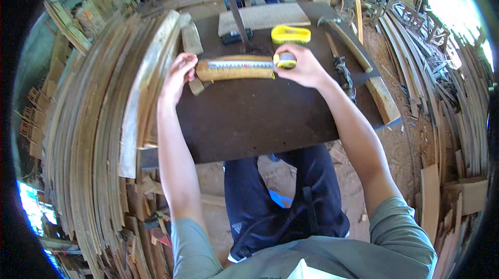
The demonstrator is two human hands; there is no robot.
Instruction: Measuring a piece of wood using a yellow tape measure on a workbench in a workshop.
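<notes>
A short, slightly curved wooden piece (234, 74) lies crosswise over the dark tabletop (249, 118). Along its top runs the pulled-out blade (239, 65) of a tape measure (285, 61). My right hand (304, 68) is closed round the yellow and dark tape case at the piece's right end. At the other end, my left hand (179, 73) has its fingers curled against the wood; the blade's tip there is hard to make out. Just beyond my right hand sits a yellow oval brush-like thing (291, 34) with a looped handle.
To the right lie a claw hammer (353, 45), a dark slender tool (344, 76) and a wooden block (382, 99). A flat board (265, 18) rests at the back, behind a dark upright bar (234, 8). Long planks (99, 97) are stacked to the left.
</notes>
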